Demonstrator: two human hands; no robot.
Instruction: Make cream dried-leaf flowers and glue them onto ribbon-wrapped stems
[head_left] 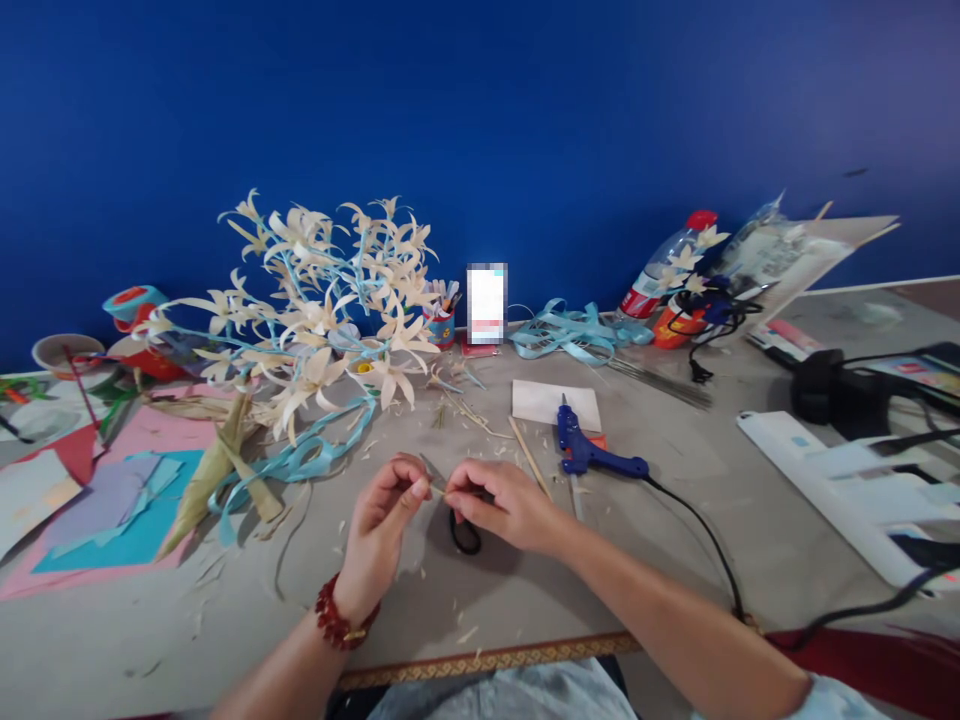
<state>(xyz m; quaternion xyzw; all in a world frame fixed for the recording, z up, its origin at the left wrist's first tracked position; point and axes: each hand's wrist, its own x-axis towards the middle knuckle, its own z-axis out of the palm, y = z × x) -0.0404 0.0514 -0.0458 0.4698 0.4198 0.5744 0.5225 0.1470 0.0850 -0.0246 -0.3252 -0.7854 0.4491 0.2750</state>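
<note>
My left hand (pixel 391 508) and my right hand (pixel 501 500) meet above the near middle of the table, fingertips closed in a pinch. Between them runs a thin pale strip (pixel 437 492), gripped at either end; its exact kind is too small to make out. Just below lies a pair of scissors (pixel 466 536), its black handle loop showing and the rest mostly covered by my hands. To the right of my right hand rests a thin wooden stick (pixel 530 458). Beyond it a blue glue gun (pixel 589 448) lies on its side near a white card (pixel 553 402).
Cream flowers on pale blue stems (pixel 322 290) spread at the back left. Dried husks (pixel 214 470) lie on coloured paper (pixel 112 540). Blue ribbon (pixel 566 332), a plastic bottle (pixel 660 275) and a phone (pixel 487 303) stand at the back. A power strip (pixel 817 500) with cables sits right.
</note>
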